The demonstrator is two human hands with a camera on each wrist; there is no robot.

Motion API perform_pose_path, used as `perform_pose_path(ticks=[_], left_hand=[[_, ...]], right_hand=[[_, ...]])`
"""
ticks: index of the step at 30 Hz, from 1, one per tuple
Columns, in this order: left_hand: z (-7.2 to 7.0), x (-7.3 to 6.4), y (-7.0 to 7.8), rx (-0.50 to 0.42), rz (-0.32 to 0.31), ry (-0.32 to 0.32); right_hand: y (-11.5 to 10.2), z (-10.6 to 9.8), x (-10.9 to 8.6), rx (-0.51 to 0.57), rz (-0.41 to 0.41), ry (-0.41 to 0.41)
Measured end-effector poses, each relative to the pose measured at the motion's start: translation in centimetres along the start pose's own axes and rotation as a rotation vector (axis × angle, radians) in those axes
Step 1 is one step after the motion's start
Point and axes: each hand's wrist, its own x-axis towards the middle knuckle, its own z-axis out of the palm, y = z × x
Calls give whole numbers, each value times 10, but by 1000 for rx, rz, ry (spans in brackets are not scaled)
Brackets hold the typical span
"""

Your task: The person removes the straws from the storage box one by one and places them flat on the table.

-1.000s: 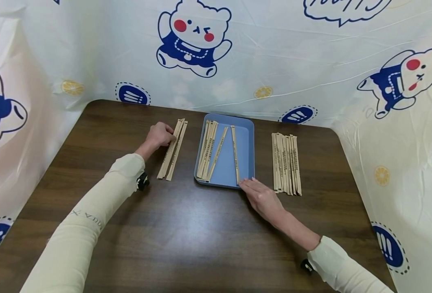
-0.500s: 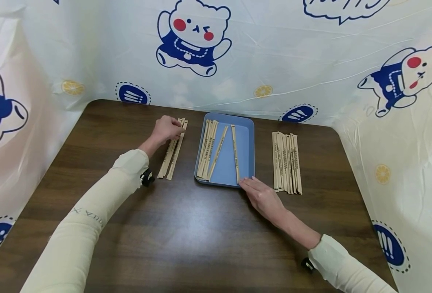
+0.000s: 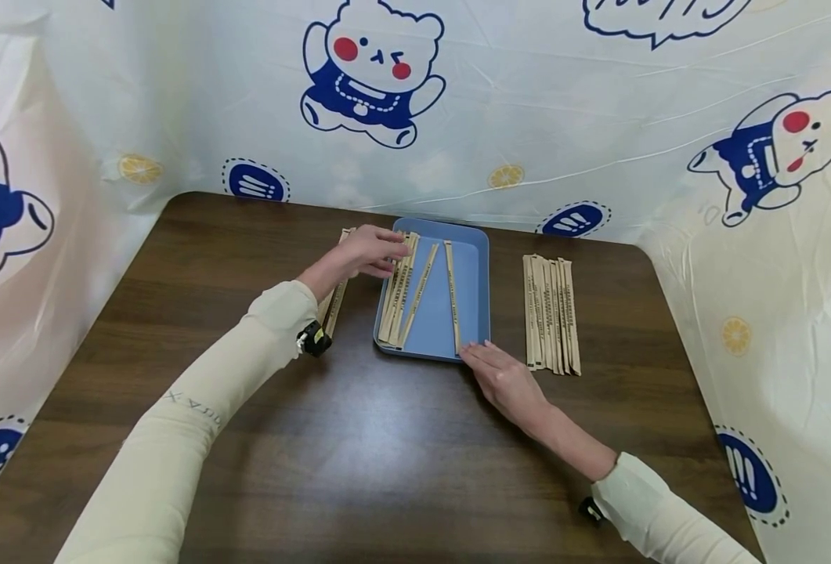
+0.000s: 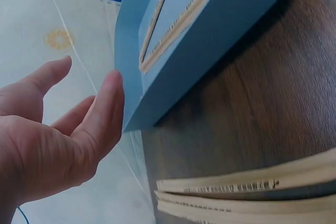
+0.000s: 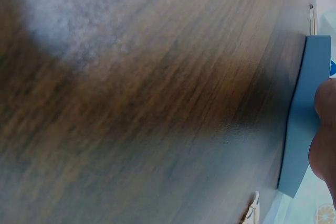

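Observation:
A blue tray (image 3: pixel 473 298) lies near the back of the table. It holds a cluster of slim paper-wrapped sticks (image 3: pixel 399 301) along its left side, plus a leaning stick (image 3: pixel 418 294) and a separate stick (image 3: pixel 453 301) further right. My left hand (image 3: pixel 367 247) is over the tray's left edge, fingers loosely extended; in the left wrist view the hand (image 4: pixel 65 140) holds nothing. Beneath its wrist a few wrapped sticks (image 4: pixel 236 184) lie on the table. My right hand (image 3: pixel 505 382) rests straight fingers at the tray's near right corner, against the wall (image 5: pixel 302 119).
Right of the tray, a row of several wrapped sticks (image 3: pixel 552 317) lies on the dark wooden table (image 3: pixel 359 470). A printed cloth (image 3: pixel 500 102) hangs behind the table and along both sides.
My left hand has lifted off the left pile of sticks and moved right to above the tray's left edge, without a stick. My right hand has stayed at the tray corner.

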Motion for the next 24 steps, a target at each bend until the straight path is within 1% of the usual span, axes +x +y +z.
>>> perform_pose_path(ticks=[6,8,13,19,24], left_hand=[[13,3,0,35,31,-27],[18,3,0,44,27,-24],[31,7,-1,82,24,2],[45,13,-9,146,41,50],[53,21,-11,199,25,89]], right_hand=[[-1,-2,1,2,15,-16],[-2,-3,1,3,15,-18],[-2,-2,1,0,10,-13],[-1,-1,1,-4,7,-11],[-1,-2,0,-3,11,-11]])
